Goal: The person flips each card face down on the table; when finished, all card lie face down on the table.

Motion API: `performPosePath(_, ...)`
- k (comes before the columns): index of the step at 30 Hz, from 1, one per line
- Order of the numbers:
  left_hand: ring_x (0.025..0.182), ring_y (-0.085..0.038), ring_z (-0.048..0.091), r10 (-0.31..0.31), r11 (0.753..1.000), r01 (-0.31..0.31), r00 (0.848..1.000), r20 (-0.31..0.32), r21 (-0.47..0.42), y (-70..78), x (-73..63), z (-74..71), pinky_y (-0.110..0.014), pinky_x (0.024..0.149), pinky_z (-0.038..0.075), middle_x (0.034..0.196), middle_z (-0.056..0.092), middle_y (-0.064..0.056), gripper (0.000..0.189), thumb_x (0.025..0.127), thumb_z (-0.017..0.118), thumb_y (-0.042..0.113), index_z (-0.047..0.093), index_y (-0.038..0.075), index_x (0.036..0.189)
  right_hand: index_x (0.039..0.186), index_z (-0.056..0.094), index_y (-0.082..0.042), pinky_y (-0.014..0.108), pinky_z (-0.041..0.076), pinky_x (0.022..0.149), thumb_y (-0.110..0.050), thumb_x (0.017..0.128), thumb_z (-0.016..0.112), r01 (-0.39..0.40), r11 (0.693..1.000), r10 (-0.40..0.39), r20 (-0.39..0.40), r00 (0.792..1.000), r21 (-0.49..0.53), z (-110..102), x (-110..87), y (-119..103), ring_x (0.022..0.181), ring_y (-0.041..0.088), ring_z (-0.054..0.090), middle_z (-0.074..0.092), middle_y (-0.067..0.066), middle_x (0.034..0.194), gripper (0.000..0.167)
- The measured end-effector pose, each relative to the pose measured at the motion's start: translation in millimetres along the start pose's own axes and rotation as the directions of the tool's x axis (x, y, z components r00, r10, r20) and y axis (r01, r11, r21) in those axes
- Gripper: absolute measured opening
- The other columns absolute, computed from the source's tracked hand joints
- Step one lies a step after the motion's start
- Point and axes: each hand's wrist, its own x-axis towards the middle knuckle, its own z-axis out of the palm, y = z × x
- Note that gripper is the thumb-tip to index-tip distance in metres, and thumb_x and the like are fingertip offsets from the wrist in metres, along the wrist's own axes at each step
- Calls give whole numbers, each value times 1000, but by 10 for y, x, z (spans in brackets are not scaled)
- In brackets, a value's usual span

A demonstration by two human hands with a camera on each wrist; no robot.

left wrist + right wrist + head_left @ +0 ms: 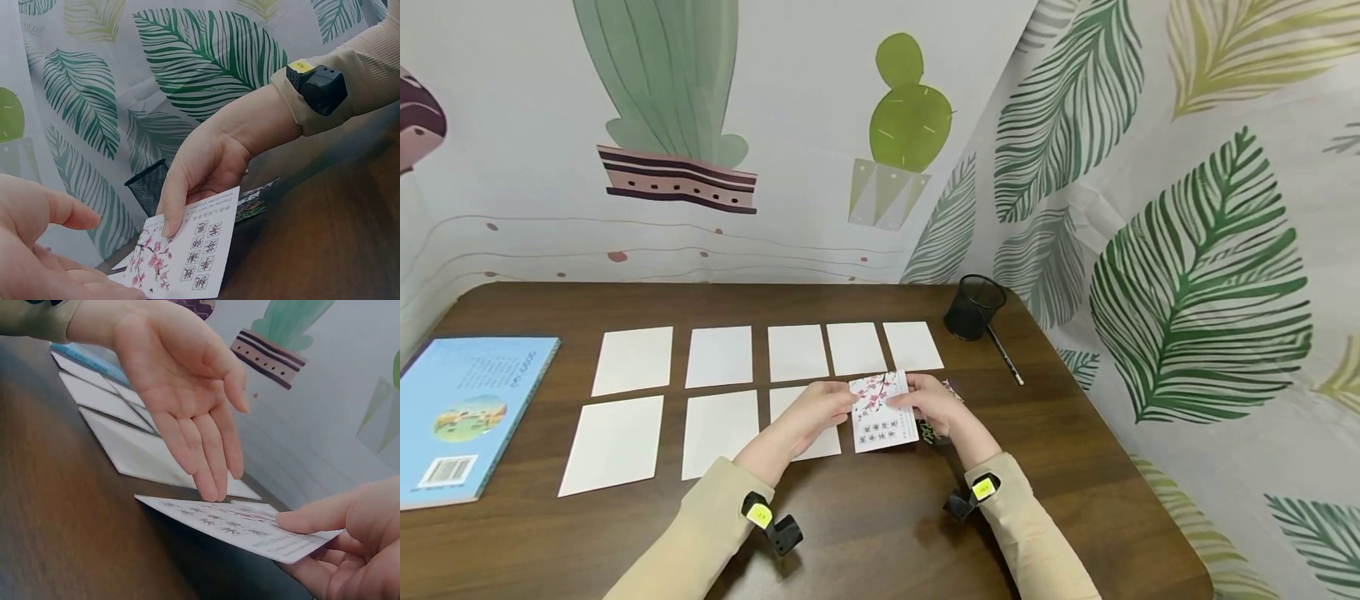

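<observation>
My right hand (938, 404) pinches a white card (880, 417) with pink blossom branches and black characters, thumb on its printed face. The card is held above the near middle of the table, printed side up. At its other edge is my left hand (815, 414), palm turned up and thumb raised off the card in the right wrist view (181, 381). Its straight fingertips touch that edge. Partly hidden beyond my right hand lies a dark, colourfully patterned flat thing (257, 199) on the table.
Several blank white cards (632, 361) lie in two rows across the brown table (850, 542). A light blue book (497, 375) lies at the left. Toward the back right stand a black mesh pen cup (973, 312) and, beside it, a pencil (1006, 357). Patterned cloth hangs behind.
</observation>
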Motion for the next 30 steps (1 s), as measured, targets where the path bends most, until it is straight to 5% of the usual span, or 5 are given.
performPosePath(8, 118, -36, 61, 152, 983, -142, 985, -87, 116, 205, -119, -97, -43, 106, 48, 129, 60, -26, 49, 94, 57, 12, 48, -9, 138, 128, 49, 15, 21, 58, 70, 3, 91, 58, 71, 997, -67, -85, 994, 39, 132, -48, -182, 78, 9, 68, 69, 2, 92, 40)
performPosePath(16, 111, -29, 67, 263, 915, -203, 955, -134, 348, 286, -173, -17, -40, 93, 56, 117, 70, -19, 49, 86, 75, 18, 62, -5, 127, 129, 49, 12, 23, 58, 72, 2, 90, 58, 180, 982, -170, -138, 976, 65, 377, -25, -392, 81, 9, 67, 67, 10, 99, 41)
performPosePath(24, 108, -30, 68, 319, 884, -236, 935, -152, 404, 279, -143, -63, -36, 88, 58, 119, 68, -20, 56, 79, 83, 24, 65, -6, 122, 129, 48, 10, 25, 58, 80, -6, 92, 61, 207, 974, -197, -115, 974, 86, 569, -8, -528, 90, 12, 65, 63, 13, 109, 42)
performPosePath(30, 99, -23, 72, 375, 857, -286, 917, -138, 429, 289, -152, -106, -34, 80, 59, 104, 75, -12, 45, 77, 84, 28, 73, 2, 112, 129, 47, 8, 24, 56, 83, -15, 91, 65, 199, 978, -193, -88, 977, 59, 648, 7, -598, 94, 15, 62, 57, 14, 113, 48)
